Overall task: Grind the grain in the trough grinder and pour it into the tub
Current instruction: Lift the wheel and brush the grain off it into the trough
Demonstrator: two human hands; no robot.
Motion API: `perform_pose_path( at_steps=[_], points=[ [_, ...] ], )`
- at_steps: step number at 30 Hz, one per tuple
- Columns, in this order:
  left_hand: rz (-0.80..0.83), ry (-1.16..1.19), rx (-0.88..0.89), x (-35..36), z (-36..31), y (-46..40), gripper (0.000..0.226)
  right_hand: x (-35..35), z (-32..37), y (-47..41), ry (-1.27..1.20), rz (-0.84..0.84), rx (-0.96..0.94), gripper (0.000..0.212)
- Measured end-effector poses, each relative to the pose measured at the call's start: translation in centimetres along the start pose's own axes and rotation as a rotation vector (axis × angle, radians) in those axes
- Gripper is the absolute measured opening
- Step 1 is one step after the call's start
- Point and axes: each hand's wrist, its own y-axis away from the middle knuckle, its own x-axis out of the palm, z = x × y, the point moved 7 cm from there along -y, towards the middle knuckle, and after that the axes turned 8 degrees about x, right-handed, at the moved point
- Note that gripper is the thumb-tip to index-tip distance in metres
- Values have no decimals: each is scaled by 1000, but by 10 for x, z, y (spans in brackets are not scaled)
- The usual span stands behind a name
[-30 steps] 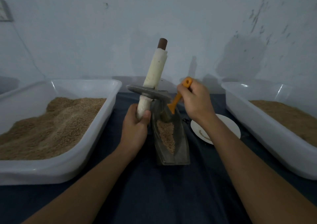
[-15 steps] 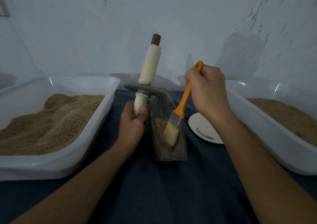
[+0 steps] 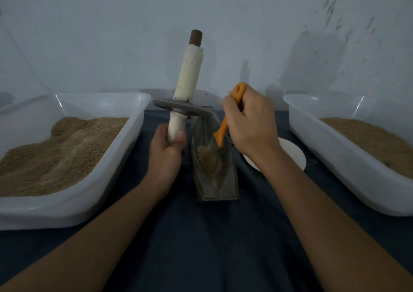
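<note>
I see open dark surface (image 3: 201, 235) in front of the trough grinder (image 3: 214, 168); the left tub (image 3: 73, 202), right tub (image 3: 335, 171) and plate (image 3: 292, 155) hem its sides.

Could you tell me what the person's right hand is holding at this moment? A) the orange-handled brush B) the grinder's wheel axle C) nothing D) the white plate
A: the right hand grips the orange-handled brush, whose bristle end reaches down into the trough grinder; the left hand holds the wheel axle.
</note>
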Motion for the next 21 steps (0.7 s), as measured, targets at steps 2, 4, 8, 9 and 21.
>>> perform_pose_path(
  at_steps=[2, 4, 8, 9, 21],
  points=[
    [0, 6, 4, 0, 0, 0, 9, -9, 3, -3, -56, -38, 4, 31],
    [-3, 9, -1, -1, 1, 0, 13, -19, 10, -6, -104, -83, -1, 35],
    [-9, 4, -14, -1, 2, -1, 10, -7, 20, -3, -94, 10, -18, 35],
    [-9, 2, -17, -1, 3, -1, 8, -2, 20, 0, -64, 29, -30, 34],
    [-12, 29, -20, -1, 5, 0, 4, -1, 21, 12, 60, -78, -264, 34]
  ],
)
